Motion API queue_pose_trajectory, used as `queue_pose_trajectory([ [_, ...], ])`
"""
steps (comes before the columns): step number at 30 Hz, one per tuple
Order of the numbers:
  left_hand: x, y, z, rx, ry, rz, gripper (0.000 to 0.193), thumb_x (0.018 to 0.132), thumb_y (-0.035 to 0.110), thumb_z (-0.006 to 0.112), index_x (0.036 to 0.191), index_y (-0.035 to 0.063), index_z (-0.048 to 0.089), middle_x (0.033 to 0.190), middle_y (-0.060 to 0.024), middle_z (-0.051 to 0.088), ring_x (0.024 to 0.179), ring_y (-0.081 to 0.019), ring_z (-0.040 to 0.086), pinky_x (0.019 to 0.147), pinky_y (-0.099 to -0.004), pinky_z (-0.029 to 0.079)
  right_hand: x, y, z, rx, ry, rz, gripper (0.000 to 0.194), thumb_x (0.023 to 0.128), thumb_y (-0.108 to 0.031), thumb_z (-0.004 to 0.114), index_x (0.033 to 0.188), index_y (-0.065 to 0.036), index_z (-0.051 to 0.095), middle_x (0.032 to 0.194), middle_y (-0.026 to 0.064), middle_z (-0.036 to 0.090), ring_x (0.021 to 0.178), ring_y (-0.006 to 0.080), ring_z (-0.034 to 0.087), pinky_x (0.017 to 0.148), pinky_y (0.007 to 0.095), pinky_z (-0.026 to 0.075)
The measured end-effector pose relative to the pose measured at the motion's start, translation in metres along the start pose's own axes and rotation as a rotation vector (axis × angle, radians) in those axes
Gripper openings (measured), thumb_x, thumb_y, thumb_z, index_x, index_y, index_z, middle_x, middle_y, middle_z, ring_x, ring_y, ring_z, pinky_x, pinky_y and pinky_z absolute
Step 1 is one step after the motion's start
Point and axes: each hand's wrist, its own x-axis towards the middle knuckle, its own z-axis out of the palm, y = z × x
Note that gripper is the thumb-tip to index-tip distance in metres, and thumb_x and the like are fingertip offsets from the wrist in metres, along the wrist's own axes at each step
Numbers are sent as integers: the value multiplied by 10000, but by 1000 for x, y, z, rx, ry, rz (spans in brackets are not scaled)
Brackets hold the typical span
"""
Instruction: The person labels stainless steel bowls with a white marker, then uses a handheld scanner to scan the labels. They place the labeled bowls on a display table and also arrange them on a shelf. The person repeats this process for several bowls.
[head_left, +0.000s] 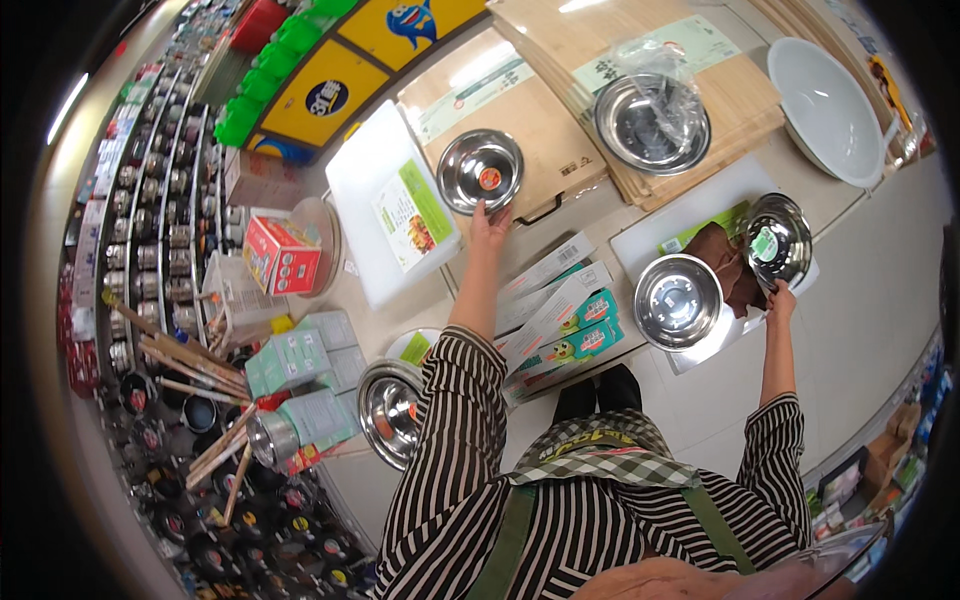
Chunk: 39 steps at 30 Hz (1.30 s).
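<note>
My left hand grips the near rim of a small stainless steel bowl with an orange sticker inside. That bowl is over a packaged wooden cutting board. Out to the right, my right hand holds the rim of another stainless steel bowl, tilted, with a green sticker inside. Just left of it a third steel bowl rests beside some brown crumpled material on a white cutting board. A larger steel bowl with clear plastic wrap in it lies on stacked wooden boards.
Slim boxes stand between my arms. A white oval basin lies at the far right. Steel basins sit by my left elbow, near pale green boxes. White plastic boards and a red box are left. Shelves line the left side.
</note>
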Motion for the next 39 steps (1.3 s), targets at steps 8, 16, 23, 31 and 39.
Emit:
queue_pose_trajectory([
  [8, -158, 16, -31, 489, -316, -211, 413, 862, 190, 471, 1185, -42, 358, 1089, -211, 533, 925, -294, 581, 764, -335, 508, -90, -54, 8, 208, -203, -135, 187, 805, -147, 574, 657, -62, 497, 513, -24, 402, 375, 44, 289, 341, 210, 180],
  [16, -320, 9, -44, 729, -441, -43, 447, 861, 166, 490, 1263, 39, 340, 1122, -171, 526, 868, -222, 602, 720, -277, 500, -223, -85, 102, -312, -565, -205, 134, 792, -157, 569, 772, -25, 578, 601, -43, 497, 460, 35, 388, 399, 200, 276],
  [23, -433, 25, -104, 721, -395, 153, 759, 803, 277, 576, 1371, 99, 106, 1300, -172, 350, 1011, -238, 539, 822, -336, 446, -367, -65, 134, -483, -1201, -264, 210, 804, -156, 559, 641, -31, 518, 507, -64, 407, 465, 25, 355, 427, 212, 255],
  [31, -517, 9, -204, 549, -220, 391, 723, 797, 234, 588, 1358, 93, 155, 1245, -94, 406, 1042, -174, 487, 798, -310, 454, -493, -22, 115, -693, -1550, -222, 174, 795, -131, 560, 655, -31, 536, 508, -72, 395, 468, 21, 317, 427, 218, 231],
  [39, -613, -41, -272, 421, 213, 781, 403, 858, 72, 502, 1227, 28, 346, 1134, -37, 476, 964, -88, 470, 766, -247, 433, -589, 11, 102, -749, -2066, -352, 219, 802, -118, 559, 608, -60, 475, 519, -84, 358, 465, 21, 284, 419, 224, 207],
])
